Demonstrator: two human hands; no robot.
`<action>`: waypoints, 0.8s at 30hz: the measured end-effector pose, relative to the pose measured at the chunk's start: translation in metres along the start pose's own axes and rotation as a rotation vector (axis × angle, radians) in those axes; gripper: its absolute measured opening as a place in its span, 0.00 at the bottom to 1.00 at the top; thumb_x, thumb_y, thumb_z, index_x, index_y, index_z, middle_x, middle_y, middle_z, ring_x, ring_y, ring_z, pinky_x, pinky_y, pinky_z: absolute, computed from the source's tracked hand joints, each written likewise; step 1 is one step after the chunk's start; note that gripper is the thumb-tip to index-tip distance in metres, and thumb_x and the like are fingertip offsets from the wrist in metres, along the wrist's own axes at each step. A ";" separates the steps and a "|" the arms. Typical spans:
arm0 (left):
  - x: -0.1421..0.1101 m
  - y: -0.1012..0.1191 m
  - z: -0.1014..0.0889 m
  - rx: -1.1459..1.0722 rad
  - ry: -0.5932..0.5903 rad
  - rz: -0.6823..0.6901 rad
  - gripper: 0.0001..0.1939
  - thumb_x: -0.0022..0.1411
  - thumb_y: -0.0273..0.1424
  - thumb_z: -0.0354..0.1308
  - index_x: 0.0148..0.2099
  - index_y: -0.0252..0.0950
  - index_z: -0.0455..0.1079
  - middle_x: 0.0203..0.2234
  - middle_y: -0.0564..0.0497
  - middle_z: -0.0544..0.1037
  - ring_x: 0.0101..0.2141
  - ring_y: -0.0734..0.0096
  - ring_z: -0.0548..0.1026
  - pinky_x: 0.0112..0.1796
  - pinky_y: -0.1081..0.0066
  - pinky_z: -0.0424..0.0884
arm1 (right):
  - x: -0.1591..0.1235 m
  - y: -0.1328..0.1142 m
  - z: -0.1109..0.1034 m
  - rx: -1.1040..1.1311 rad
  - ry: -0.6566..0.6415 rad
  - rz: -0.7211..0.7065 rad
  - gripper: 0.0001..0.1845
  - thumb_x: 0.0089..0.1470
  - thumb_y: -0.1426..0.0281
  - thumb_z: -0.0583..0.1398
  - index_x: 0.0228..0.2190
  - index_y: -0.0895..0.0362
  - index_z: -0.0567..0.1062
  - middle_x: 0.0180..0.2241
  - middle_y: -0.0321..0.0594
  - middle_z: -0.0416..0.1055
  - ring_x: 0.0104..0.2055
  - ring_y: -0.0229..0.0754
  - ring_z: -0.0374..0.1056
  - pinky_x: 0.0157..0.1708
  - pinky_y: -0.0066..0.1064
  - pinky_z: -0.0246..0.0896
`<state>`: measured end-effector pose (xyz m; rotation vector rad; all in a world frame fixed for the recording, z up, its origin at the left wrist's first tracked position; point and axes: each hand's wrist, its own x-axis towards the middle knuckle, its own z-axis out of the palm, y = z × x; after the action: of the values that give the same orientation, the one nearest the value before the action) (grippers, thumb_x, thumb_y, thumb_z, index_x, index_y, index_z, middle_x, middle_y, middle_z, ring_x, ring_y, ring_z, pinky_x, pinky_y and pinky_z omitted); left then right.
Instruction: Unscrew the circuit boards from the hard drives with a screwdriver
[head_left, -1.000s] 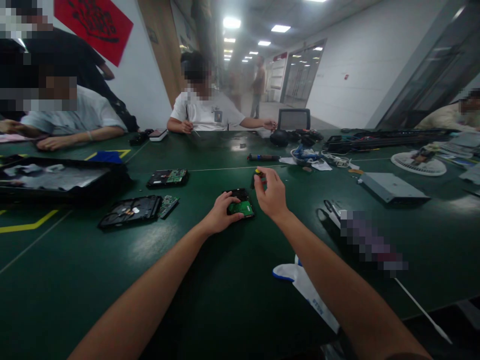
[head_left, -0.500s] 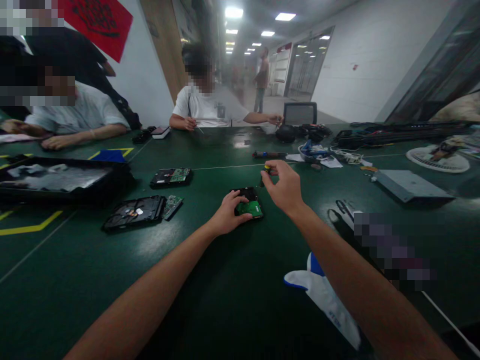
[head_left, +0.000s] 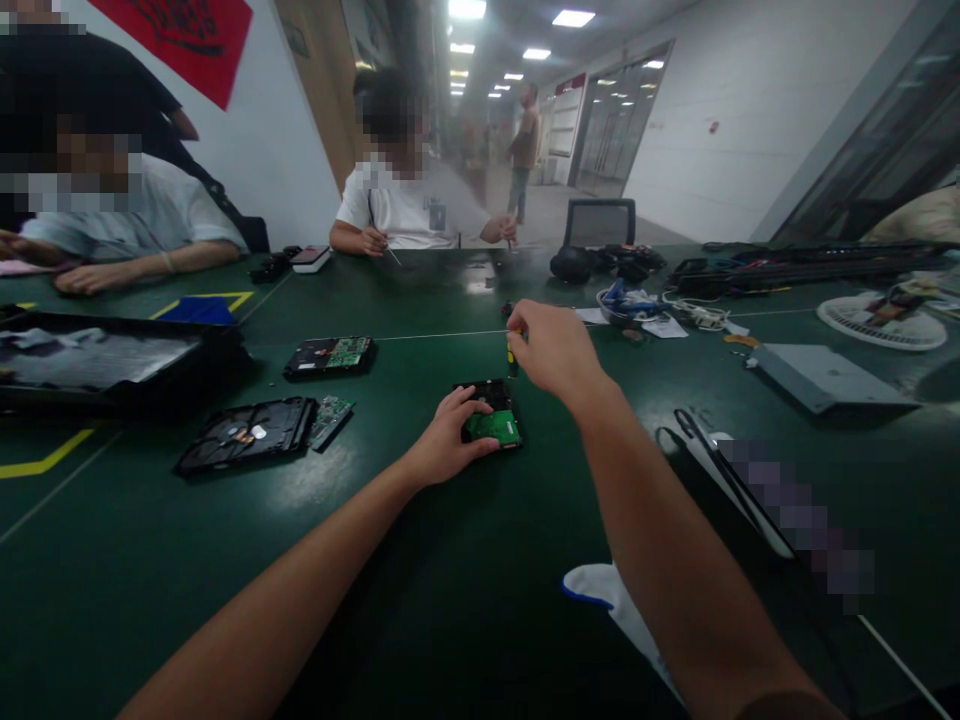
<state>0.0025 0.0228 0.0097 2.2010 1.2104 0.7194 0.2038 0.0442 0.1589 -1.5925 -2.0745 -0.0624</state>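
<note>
As the left hand (head_left: 446,437) clasps a flat, green-boarded drive (head_left: 507,429), the right hand (head_left: 553,342) pinches a slim tool (head_left: 512,362).

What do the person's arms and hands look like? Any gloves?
No gloves: the left hand and right hand are bare. The left forearm and right forearm show no watch or bracelet. A dark edge at the picture's bottom may be a sleeve.

One view, and up on the head it sat, facing forward and down! Wide and close, it looked along both forearms (head_left: 300,600) to the left hand (head_left: 450,438) and right hand (head_left: 555,345), near mid-picture, then straight across the surface (head_left: 442,590) to its far edge, past the seated person (head_left: 405,212) there, and deep into the corridor (head_left: 553,200), small beyond.
</note>
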 end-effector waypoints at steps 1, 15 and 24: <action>0.000 0.000 0.000 0.002 0.001 0.004 0.27 0.62 0.43 0.68 0.60 0.40 0.71 0.72 0.38 0.57 0.73 0.45 0.50 0.69 0.43 0.50 | 0.001 -0.001 -0.002 -0.006 -0.010 0.024 0.05 0.60 0.73 0.61 0.38 0.56 0.78 0.40 0.47 0.80 0.42 0.49 0.73 0.44 0.40 0.63; -0.002 0.001 0.000 0.021 -0.020 -0.010 0.28 0.63 0.45 0.66 0.62 0.42 0.70 0.73 0.40 0.57 0.73 0.45 0.49 0.69 0.43 0.50 | -0.013 0.005 -0.012 0.005 -0.038 0.000 0.08 0.59 0.74 0.61 0.41 0.58 0.78 0.40 0.49 0.79 0.43 0.50 0.73 0.44 0.40 0.65; -0.002 0.000 0.000 -0.004 -0.024 -0.026 0.28 0.62 0.44 0.67 0.62 0.43 0.70 0.73 0.41 0.56 0.73 0.46 0.49 0.69 0.44 0.50 | -0.015 0.002 -0.011 -0.069 -0.058 -0.055 0.09 0.62 0.71 0.61 0.42 0.59 0.79 0.44 0.51 0.79 0.46 0.51 0.73 0.48 0.40 0.65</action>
<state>0.0015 0.0210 0.0094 2.1804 1.2227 0.6822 0.2123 0.0275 0.1615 -1.5952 -2.1824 -0.1090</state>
